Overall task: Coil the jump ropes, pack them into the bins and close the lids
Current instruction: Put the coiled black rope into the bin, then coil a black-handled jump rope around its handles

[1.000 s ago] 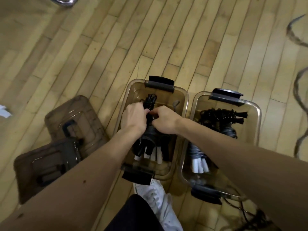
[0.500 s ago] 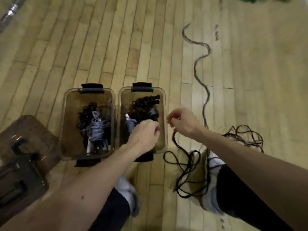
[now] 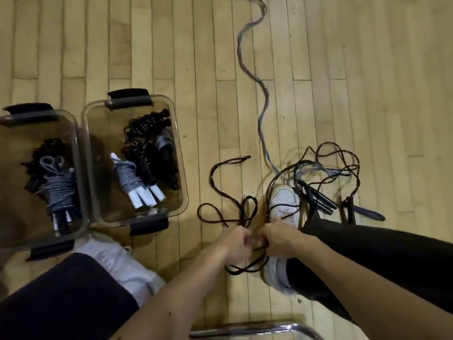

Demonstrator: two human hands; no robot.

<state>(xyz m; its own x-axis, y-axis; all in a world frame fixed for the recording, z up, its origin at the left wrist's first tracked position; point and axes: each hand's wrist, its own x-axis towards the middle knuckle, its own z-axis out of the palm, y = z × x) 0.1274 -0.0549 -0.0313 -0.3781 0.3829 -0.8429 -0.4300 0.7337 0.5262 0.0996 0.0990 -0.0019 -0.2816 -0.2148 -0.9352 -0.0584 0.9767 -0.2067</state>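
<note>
While both stand open, the two clear bins sit side by side well to the left of my right shoe (image 3: 284,204). The near bin (image 3: 103,133) lies closer to that shoe and the far bin (image 3: 19,153) is just beside it on its other side. Each has dark latches at both ends and holds coiled ropes: a grey bundle with white handles (image 3: 127,179) beside glossy black coils in the near bin, and a grey bundle (image 3: 58,190) over black rope in the far one.

A loose black jump rope (image 3: 212,180) sprawls in shiny open loops on the floor just left of the shoe, and more strands cross over its toe. Behind and to the right of the shoe lies a tangle of thin dark rope with black handles (image 3: 321,203). From there a grey rope (image 3: 261,119) snakes away across the boards.

Just in front of the shoe's laces my left hand (image 3: 235,244) and right hand (image 3: 279,238) meet, knuckles nearly touching. Both have their fingers curled tight around strands of the black jump rope, and a loop of it hangs below them.
</note>
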